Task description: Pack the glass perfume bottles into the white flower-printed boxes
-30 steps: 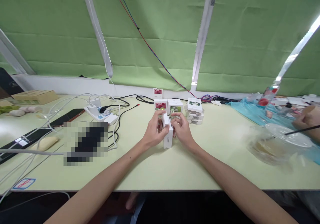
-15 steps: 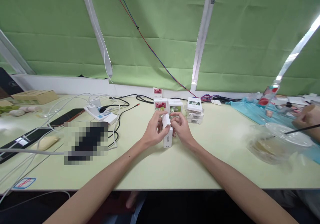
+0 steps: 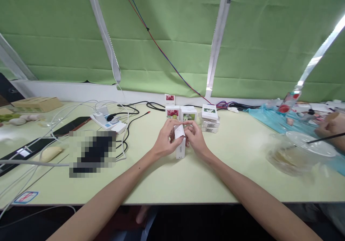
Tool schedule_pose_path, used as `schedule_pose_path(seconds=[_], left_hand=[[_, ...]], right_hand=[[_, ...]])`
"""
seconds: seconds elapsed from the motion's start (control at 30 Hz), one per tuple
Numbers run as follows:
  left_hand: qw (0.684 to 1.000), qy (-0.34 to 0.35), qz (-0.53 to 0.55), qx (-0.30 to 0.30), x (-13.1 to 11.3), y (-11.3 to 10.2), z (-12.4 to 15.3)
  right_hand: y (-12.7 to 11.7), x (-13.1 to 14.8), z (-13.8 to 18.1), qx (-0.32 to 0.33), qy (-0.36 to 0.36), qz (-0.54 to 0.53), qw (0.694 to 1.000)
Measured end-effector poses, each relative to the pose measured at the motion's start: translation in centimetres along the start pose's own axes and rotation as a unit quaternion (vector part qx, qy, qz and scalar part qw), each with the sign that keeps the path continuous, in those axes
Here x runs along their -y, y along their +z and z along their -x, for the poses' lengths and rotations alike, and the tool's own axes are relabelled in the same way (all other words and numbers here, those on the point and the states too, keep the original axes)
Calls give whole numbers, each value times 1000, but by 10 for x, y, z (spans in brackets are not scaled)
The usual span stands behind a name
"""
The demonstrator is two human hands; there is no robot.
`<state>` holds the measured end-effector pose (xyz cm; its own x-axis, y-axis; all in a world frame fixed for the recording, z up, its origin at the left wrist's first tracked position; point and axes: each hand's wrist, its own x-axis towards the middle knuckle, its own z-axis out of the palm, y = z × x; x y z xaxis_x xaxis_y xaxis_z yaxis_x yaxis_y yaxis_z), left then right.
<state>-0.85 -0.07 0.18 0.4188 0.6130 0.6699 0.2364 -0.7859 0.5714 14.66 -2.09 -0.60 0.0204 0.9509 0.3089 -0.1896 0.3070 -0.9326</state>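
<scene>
Since the small white carton standing upright on the table between the hands looks like thin card, it is probably light and easily dented, and best gripped by its side walls. The left hand and right hand pinch it from either side, with fingertips at its raised top flap. Just beyond them sit more little boxes.

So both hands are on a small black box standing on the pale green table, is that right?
No, it is white, not black. The head view shows the left hand and right hand both on the small white box standing on the pale green table.
</scene>
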Motion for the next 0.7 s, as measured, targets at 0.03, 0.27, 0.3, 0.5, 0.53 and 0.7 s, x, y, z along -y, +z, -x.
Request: schedule_pose_path(seconds=[0.03,0.27,0.3,0.5,0.53,0.7], left_hand=[[1000,1,-3,0,0,0,0],[1000,10,-4,-3,1,0,0],[1000,11,-5,-2,2,0,0],[1000,12,-25,-5,4,0,0],[1000,11,-29,-5,4,0,0],[999,14,-38,-3,5,1,1]], right_hand=[[0,-1,0,0,-1,1,1000],[0,1,0,1,-4,-1,1000],[0,1,0,1,-6,0,1000],[1,1,0,5,-17,2,1000],[1,0,0,5,-17,1,1000],[2,0,2,0,-15,-4,1000]])
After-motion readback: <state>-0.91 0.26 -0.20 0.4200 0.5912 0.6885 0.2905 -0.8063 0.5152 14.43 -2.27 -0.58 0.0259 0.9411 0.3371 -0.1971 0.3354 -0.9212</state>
